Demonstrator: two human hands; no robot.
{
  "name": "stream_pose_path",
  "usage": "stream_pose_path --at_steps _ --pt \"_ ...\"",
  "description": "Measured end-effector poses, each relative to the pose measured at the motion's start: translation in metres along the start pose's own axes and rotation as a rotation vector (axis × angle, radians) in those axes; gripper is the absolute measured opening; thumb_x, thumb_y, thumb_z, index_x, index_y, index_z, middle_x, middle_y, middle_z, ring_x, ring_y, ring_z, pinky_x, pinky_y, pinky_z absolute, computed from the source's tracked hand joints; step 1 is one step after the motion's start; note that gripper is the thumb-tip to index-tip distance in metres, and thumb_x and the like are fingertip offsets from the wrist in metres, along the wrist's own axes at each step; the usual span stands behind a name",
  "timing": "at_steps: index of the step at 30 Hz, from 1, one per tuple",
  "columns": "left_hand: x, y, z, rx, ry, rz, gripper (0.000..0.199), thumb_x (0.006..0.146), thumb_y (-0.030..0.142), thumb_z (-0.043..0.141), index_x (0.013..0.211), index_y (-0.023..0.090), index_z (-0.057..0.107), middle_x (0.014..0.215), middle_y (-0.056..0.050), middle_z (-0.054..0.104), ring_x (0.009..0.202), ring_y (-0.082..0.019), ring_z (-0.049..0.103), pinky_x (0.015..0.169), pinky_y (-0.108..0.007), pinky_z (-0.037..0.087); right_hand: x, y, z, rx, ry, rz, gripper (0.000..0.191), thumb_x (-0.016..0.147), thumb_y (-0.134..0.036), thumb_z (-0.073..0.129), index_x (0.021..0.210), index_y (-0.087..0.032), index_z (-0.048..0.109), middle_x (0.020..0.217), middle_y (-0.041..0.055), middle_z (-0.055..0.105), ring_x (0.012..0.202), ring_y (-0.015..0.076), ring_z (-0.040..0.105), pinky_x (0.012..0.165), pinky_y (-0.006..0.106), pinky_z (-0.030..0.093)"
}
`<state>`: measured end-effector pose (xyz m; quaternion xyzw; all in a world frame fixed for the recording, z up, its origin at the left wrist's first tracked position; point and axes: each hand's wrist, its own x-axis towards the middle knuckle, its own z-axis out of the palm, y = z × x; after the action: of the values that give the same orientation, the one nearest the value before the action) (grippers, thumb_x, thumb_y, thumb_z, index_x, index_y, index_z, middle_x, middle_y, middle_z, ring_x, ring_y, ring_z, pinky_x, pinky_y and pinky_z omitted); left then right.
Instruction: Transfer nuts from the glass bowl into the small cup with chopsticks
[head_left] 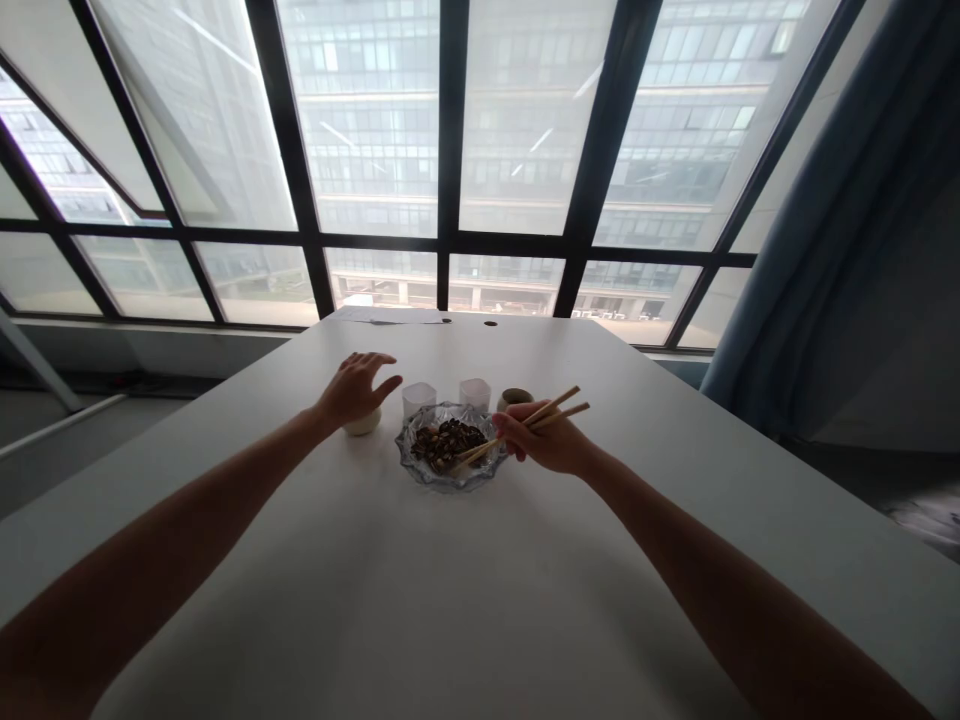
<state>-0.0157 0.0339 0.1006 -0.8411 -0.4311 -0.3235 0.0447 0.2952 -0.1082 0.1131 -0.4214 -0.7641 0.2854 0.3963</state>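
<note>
A clear, scalloped glass bowl (451,486) stands on the white table, holding a heap of dark seeds or nuts (457,438) too small to name surely. My right hand (544,438) grips a pair of wooden chopsticks (559,408), whose tips reach into the bowl at the heap. My left hand (358,388) hovers with its thumb and fingers apart over a small pale cup (364,424), partly covering it. Behind the bowl are two translucent cups, the left cup (418,398) and the right cup (475,392). A round olive-brown cup (516,396) sits just behind my right hand.
The long white table (450,610) runs toward a large black-framed window (450,120). White paper (390,315) lies at its far edge, near two dark round spots. A blue curtain (810,230) hangs at the right.
</note>
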Motion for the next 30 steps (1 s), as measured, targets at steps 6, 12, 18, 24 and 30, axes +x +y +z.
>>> stream_pose_path --at_steps 6,12,18,24,30 --pt "-0.05 -0.035 0.017 -0.101 0.055 -0.24 0.06 0.088 0.061 0.052 0.129 0.017 0.056 0.135 -0.017 0.061 0.128 -0.036 0.055 0.108 -0.053 0.045 -0.003 0.017 0.011 -0.146 0.261 -0.111 0.052 0.094 -0.062 0.055 0.06 -0.022 0.062 0.053 0.0021 0.063 0.047 0.0134 0.057 0.046 0.026 0.047" --pt "-0.068 -0.033 0.04 -0.326 0.1 -0.4 0.074 0.084 0.064 0.059 0.138 0.015 0.045 0.139 -0.019 0.059 0.124 -0.031 0.061 0.107 -0.048 0.047 -0.006 0.025 0.012 -0.031 0.369 -0.076 0.044 0.094 -0.058 0.058 0.071 -0.022 0.067 0.06 0.0037 0.068 0.05 0.017 0.063 0.048 0.029 0.052" --pt "-0.069 -0.032 0.041 -0.335 0.09 -0.462 0.08 0.079 0.065 0.066 0.139 0.016 0.045 0.132 -0.019 0.064 0.117 -0.031 0.065 0.102 -0.048 0.051 -0.002 0.03 0.02 -0.113 0.238 -0.116 0.042 0.093 -0.058 0.059 0.07 -0.024 0.068 0.062 0.0041 0.069 0.056 0.0185 0.064 0.054 0.032 0.054" --pt "-0.068 -0.031 0.042 -0.34 0.096 -0.451 0.079 0.08 0.064 0.066 0.139 0.017 0.046 0.131 -0.018 0.065 0.116 -0.031 0.065 0.101 -0.048 0.052 0.007 0.024 0.022 -0.153 0.196 -0.124 0.045 0.091 -0.062 0.06 0.067 -0.024 0.067 0.06 0.0039 0.068 0.053 0.0173 0.062 0.051 0.031 0.049" --pt "-0.068 -0.031 0.043 -0.352 0.086 -0.443 0.081 0.08 0.064 0.066 0.14 0.015 0.045 0.135 -0.02 0.062 0.12 -0.032 0.063 0.104 -0.048 0.05 0.01 0.024 0.023 -0.15 0.19 -0.097 0.045 0.093 -0.059 0.058 0.067 -0.023 0.065 0.058 0.0038 0.068 0.048 0.0171 0.063 0.048 0.03 0.05"
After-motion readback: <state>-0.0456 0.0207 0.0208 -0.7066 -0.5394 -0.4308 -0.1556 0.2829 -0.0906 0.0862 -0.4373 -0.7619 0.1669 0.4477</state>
